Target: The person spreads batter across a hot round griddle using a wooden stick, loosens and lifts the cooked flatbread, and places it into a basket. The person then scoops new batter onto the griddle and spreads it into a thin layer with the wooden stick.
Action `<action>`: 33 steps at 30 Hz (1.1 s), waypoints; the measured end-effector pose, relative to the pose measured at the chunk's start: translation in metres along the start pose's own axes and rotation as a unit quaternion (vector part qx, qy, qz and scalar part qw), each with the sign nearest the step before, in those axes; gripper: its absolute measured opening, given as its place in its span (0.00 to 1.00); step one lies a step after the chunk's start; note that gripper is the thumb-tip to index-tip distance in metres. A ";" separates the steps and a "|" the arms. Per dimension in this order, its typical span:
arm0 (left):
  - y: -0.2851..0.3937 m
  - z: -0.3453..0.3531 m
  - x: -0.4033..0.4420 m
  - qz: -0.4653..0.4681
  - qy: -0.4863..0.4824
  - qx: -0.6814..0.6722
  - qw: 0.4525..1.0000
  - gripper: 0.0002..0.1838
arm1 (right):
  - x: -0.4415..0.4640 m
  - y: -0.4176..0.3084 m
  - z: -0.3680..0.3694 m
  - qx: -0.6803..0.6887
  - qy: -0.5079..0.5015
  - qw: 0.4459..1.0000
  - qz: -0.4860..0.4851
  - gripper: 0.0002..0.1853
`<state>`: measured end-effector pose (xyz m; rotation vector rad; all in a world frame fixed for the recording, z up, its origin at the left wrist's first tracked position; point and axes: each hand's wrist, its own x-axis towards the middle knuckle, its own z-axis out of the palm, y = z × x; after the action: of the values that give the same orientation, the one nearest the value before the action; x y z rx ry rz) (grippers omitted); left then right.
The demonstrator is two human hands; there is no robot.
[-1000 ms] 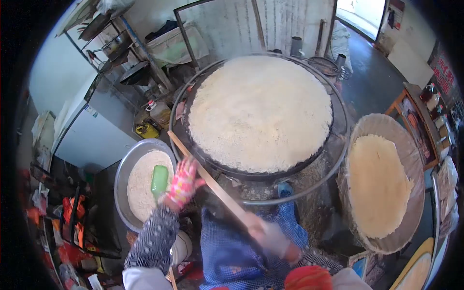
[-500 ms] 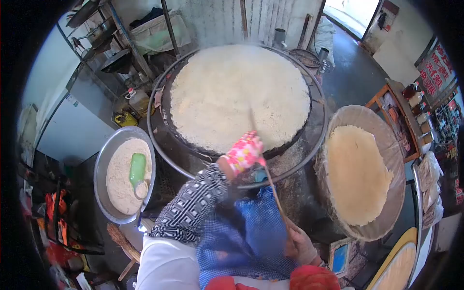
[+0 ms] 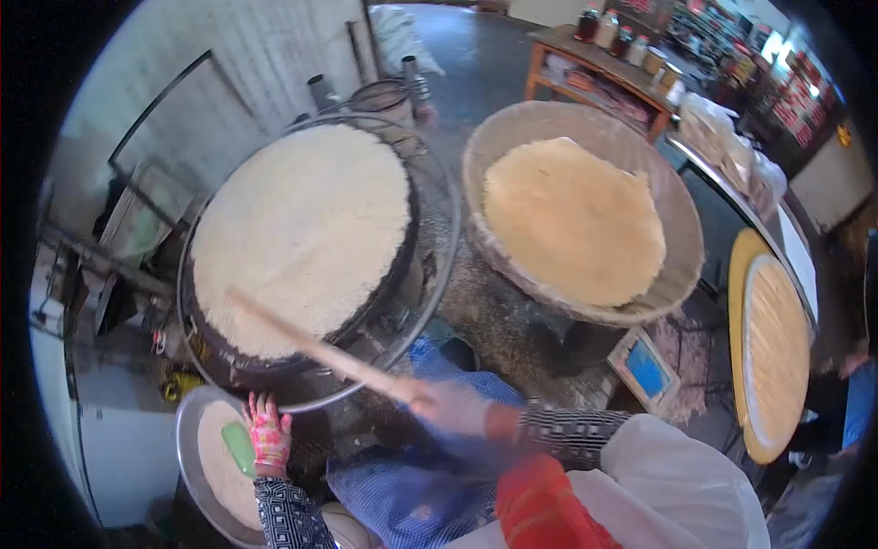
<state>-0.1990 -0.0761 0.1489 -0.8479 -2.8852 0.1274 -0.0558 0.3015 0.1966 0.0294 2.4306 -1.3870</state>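
Note:
My left hand (image 3: pixel 269 434), in a pink patterned glove, is over the right rim of a metal bowl (image 3: pixel 187 430) with its fingers stretched out. Beside it, a green scoop (image 3: pixel 240 448) lies on the pale flour-like contents of the bowl. My right hand (image 3: pixel 455 407), in a pale glove and blurred, is closed round a wooden stick (image 3: pixel 320 349). The stick's far end reaches over the near edge of a large round griddle (image 3: pixel 413 240), which is covered by a pale, thin layer (image 3: pixel 302 220).
A large lined basket (image 3: pixel 681 240) on the right holds a yellowish flat sheet (image 3: pixel 572 220). Beyond it stands a wooden shelf (image 3: pixel 594 57) with jars. A round board (image 3: pixel 773 352) is at far right. A metal ring (image 3: pixel 455 215) surrounds the griddle.
The view has turned right. My left hand has moved from in front of the griddle to the bowl's edge. The stick now lies across my front, held by my right hand.

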 end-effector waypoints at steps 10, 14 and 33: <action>0.113 -0.005 0.026 -0.068 0.039 -0.069 0.995 0.17 | -0.002 0.006 0.018 0.185 0.017 0.981 -0.050 0.21; 0.184 -0.001 0.023 -0.038 0.137 -0.132 0.981 0.33 | -0.021 -0.030 0.012 0.171 -0.139 0.975 -0.001 0.22; 0.197 -0.031 0.203 0.146 0.046 -0.158 0.975 0.51 | -0.111 0.051 -0.076 0.400 -0.035 0.908 0.118 0.23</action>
<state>-0.2589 0.2003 0.1775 -1.2928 -2.7144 -0.3426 0.0369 0.4084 0.2233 0.4434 1.5742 -2.0990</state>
